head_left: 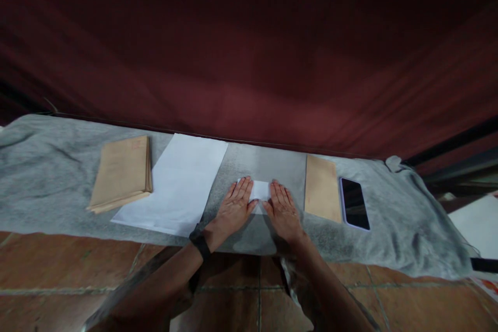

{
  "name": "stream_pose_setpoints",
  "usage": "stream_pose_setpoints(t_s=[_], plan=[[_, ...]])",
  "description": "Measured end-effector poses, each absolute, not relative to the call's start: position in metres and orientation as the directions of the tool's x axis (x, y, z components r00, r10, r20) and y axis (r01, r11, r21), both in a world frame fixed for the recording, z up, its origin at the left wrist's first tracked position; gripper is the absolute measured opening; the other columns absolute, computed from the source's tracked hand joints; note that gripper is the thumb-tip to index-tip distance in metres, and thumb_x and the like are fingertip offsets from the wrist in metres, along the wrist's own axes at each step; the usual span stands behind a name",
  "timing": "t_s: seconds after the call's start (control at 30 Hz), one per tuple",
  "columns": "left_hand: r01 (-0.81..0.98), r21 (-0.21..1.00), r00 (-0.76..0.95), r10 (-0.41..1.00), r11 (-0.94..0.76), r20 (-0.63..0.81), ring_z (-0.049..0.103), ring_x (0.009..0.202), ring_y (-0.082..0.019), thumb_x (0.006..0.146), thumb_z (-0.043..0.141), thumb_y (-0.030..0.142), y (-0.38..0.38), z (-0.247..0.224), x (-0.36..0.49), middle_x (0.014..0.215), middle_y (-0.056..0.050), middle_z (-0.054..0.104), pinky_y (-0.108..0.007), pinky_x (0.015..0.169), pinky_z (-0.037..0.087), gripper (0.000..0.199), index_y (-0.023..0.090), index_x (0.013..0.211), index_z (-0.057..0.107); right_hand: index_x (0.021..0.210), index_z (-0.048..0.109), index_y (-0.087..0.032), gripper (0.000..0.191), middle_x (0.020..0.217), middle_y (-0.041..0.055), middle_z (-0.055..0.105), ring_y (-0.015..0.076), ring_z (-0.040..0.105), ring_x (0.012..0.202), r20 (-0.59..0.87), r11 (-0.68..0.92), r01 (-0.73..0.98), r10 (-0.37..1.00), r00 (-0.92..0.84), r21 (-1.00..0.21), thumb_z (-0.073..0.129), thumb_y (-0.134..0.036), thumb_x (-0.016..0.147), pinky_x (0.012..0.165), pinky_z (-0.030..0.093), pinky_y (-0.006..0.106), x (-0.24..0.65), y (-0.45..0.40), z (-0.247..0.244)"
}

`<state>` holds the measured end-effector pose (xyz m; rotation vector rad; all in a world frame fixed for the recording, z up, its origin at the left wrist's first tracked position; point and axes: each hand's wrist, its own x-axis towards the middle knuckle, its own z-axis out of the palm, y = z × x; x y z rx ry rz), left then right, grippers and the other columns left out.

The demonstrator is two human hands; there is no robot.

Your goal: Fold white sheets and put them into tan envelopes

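A small folded white paper [260, 190] lies on the grey cloth in front of me, partly covered by my hands. My left hand [235, 203] rests flat on its left side, fingers stretched forward and thumb pointing inward. On the right side, my right hand [283, 206] presses flat in the same way, its thumb close to the left one. The paper's outer edges are hidden under the palms and fingers. To the left of my hands lies a stack of large white paper sheets [182, 181].
A pile of brown envelopes [122, 171] overlaps the white sheets' left side. Right of my hands lie a single brown envelope [322, 188] and a phone [355, 203]. Grey cloth [404, 218] covers the narrow surface; a dark red curtain [249, 62] hangs behind it.
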<state>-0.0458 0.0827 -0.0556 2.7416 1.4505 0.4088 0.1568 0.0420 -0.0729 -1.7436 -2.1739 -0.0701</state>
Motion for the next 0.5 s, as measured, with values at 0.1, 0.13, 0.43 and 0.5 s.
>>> stream_pose_setpoints(t_s=[0.1, 0.13, 0.43, 0.5], plan=[[0.821, 0.123, 0.530, 0.824, -0.558, 0.201, 0.032, 0.153, -0.030, 0.105, 0.036, 0.046, 0.084, -0.056, -0.053, 0.162, -0.021, 0.037, -0.049, 0.125, 0.028, 0.064, 0.006, 0.155, 0.037, 0.159, 0.033, -0.008, 0.061, 0.163, 0.0174, 0.037, 0.0277, 0.035, 0.152, 0.296, 0.211, 0.962, 0.943, -0.154, -0.172, 0.034, -0.043, 0.108, 0.124, 0.029, 0.048, 0.166, 0.042, -0.072], [0.818, 0.123, 0.536, 0.822, -0.562, 0.193, 0.032, 0.153, -0.030, 0.105, 0.037, 0.048, 0.084, -0.056, -0.056, 0.162, -0.022, 0.037, -0.048, 0.125, 0.028, 0.066, 0.005, 0.155, 0.037, 0.158, 0.034, -0.008, 0.061, 0.163, 0.0173, 0.038, 0.0279, 0.036, 0.151, 0.292, 0.206, 0.963, 0.945, -0.150, -0.173, 0.035, -0.043, 0.108, 0.124, 0.029, 0.048, 0.169, 0.042, -0.071], [0.705, 0.135, 0.696, 0.716, -0.696, 0.055, 0.032, 0.153, -0.028, 0.096, 0.058, 0.048, 0.086, -0.035, -0.077, 0.164, -0.018, 0.037, -0.047, 0.126, 0.024, 0.066, 0.015, 0.151, 0.044, 0.155, 0.042, -0.011, 0.052, 0.160, 0.0151, 0.044, 0.0246, 0.039, 0.150, 0.210, 0.272, 0.932, 0.952, -0.225, -0.238, 0.036, -0.031, 0.107, 0.123, 0.034, 0.047, 0.195, 0.046, -0.060], [0.699, 0.130, 0.709, 0.705, -0.703, 0.002, 0.035, 0.152, -0.028, 0.095, 0.059, 0.039, 0.085, -0.029, -0.076, 0.163, -0.017, 0.039, -0.046, 0.125, 0.025, 0.060, 0.015, 0.148, 0.047, 0.154, 0.045, -0.012, 0.051, 0.160, 0.0145, 0.045, 0.0248, 0.040, 0.149, 0.179, 0.286, 0.918, 0.953, -0.244, -0.276, 0.037, -0.025, 0.105, 0.124, 0.034, 0.048, 0.200, 0.048, -0.056]])
